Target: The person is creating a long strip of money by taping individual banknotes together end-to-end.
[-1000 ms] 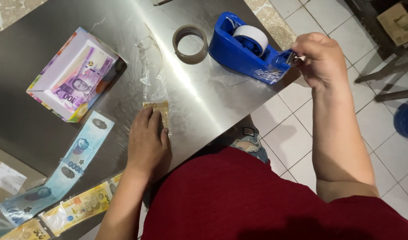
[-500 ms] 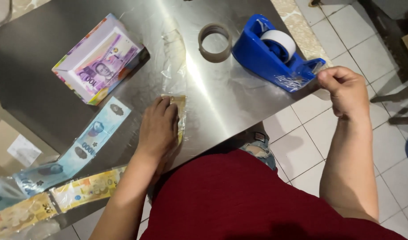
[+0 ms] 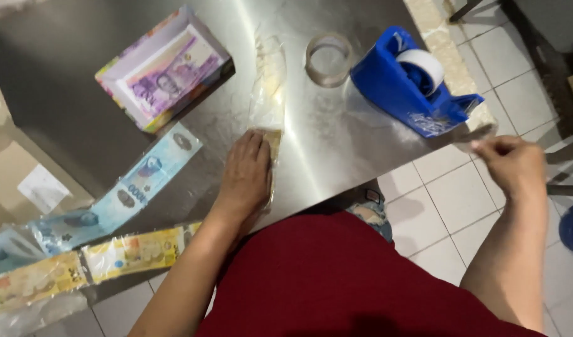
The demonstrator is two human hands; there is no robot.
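My left hand (image 3: 247,175) lies flat, palm down, on a banknote in a clear plastic sleeve (image 3: 267,93) that stretches away from me across the steel table (image 3: 336,150). My right hand (image 3: 512,165) hovers off the table's right edge, fingers pinched on a strip of clear tape (image 3: 480,134) drawn from the blue tape dispenser (image 3: 411,84). The dispenser stands at the table's right edge with a white roll in it.
An empty tape ring (image 3: 329,59) lies left of the dispenser. A box of purple play banknotes (image 3: 165,72) sits at the left. Chains of sleeved blue notes (image 3: 130,190) and yellow notes (image 3: 111,259) run along the near left edge. The floor is tiled.
My right hand has pulled away from the dispenser toward me and to the right, drawing tape out. My left hand stays pressed on the sleeved note.
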